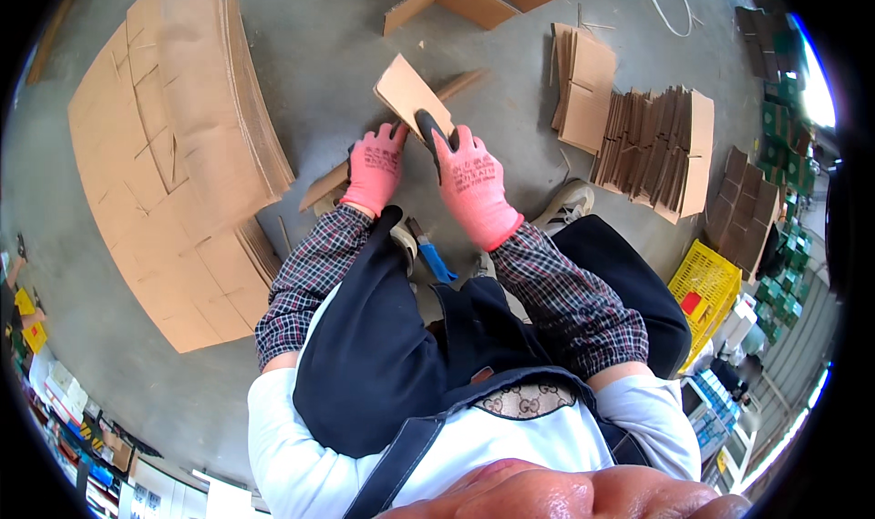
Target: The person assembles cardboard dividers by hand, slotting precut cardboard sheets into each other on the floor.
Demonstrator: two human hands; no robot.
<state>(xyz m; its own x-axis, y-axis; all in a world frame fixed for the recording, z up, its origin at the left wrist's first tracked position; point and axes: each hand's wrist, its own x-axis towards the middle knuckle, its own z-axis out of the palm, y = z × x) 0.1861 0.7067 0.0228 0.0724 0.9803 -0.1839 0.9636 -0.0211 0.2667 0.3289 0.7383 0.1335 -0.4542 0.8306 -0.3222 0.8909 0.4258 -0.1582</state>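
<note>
My right hand (474, 186), in a pink glove with dark fingertips, grips a small flat cardboard piece (413, 93), thumb on its upper face. My left hand (374, 170), gloved alike, is close beside it with bent fingers over a long narrow cardboard strip (324, 187). That strip lies slantwise low over the floor, and its far end shows beyond the cardboard piece. The left fingertips are partly hidden, near the piece's lower edge. Between my feet lies a tool with a blue handle (437, 264).
A large stack of slotted cardboard sheets (137, 182) stands at left. Assembled cardboard dividers (451, 0) lie ahead. Rightward are a small cardboard stack (585, 86), a row of upright folded cardboard (647, 145), more cardboard (740, 209) and a yellow crate (706, 291). A white loop (670, 4) lies far right.
</note>
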